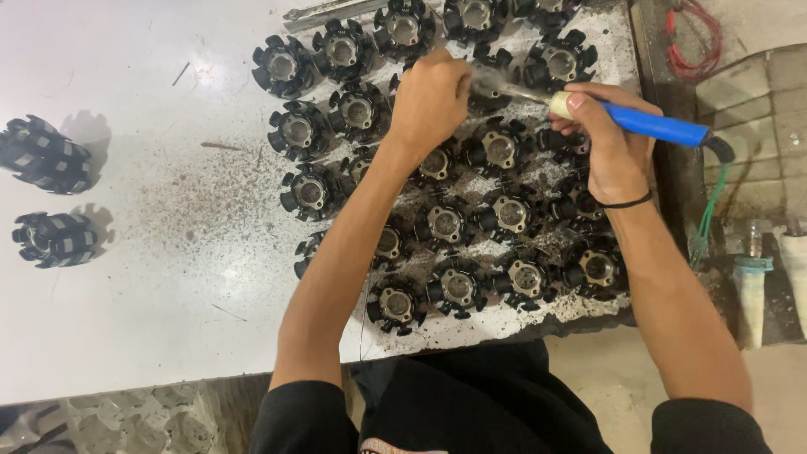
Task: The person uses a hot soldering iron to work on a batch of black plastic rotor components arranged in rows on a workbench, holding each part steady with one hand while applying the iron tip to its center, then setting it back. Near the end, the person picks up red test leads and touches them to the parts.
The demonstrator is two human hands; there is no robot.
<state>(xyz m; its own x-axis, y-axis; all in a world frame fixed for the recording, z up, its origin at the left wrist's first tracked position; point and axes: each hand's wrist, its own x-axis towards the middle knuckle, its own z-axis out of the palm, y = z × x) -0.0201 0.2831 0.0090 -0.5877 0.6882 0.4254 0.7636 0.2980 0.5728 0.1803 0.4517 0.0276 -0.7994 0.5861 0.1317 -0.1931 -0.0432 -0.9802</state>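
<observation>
My right hand (609, 143) grips a soldering iron with a blue handle (660, 126), its metal tip pointing left toward my left hand. My left hand (433, 97) is closed in a fist over one of the black round coil parts near the top of the group, perhaps pinching something thin; what it holds is hidden. Several black round coil parts (458, 223) with metal centres lie in rows on the white table (151, 277), beneath both forearms. A thin haze of smoke shows near the iron's tip (504, 87).
Two stacks of black coil parts (50, 155) stand apart at the table's left. A metal bar (332, 12) lies at the top edge. Red wire (693, 38) and a green cable (710, 210) hang at the right beside tubes (750, 290). Dark debris speckles the table.
</observation>
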